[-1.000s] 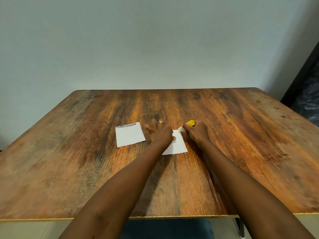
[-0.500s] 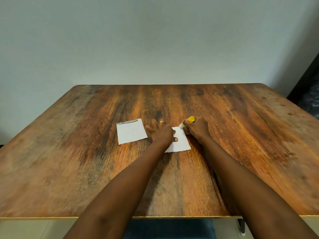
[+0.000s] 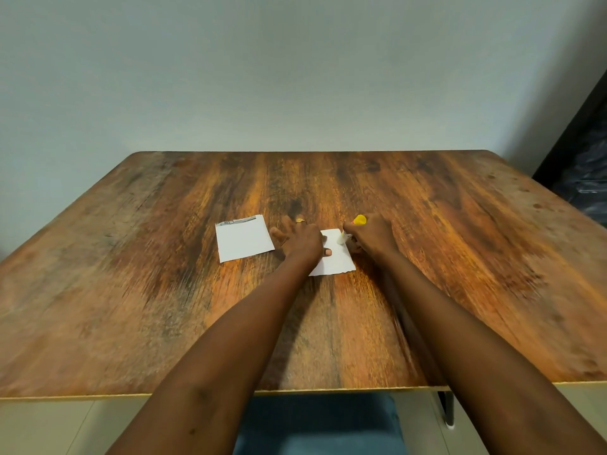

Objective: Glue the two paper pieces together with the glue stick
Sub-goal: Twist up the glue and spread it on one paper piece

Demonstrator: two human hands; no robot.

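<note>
Two white paper pieces lie on the wooden table (image 3: 460,257). The left paper piece (image 3: 243,242) lies free, with a dark printed strip along its far edge. My left hand (image 3: 300,239) presses flat, fingers spread, on the left part of the right paper piece (image 3: 336,261), which has a wavy near edge. My right hand (image 3: 372,236) grips the glue stick (image 3: 359,220), whose yellow end points up and away. Its whitish tip touches the far right part of that paper.
The table reaches the pale wall at the back. A dark object (image 3: 588,172) stands at the right beyond the table's edge. Below the near edge I see blue fabric (image 3: 320,425) and a black table leg (image 3: 446,408).
The glue stick's tip has slid a little toward me along the right paper's right side. My left hand stays pressed on the paper. The camera view shifted slightly.
</note>
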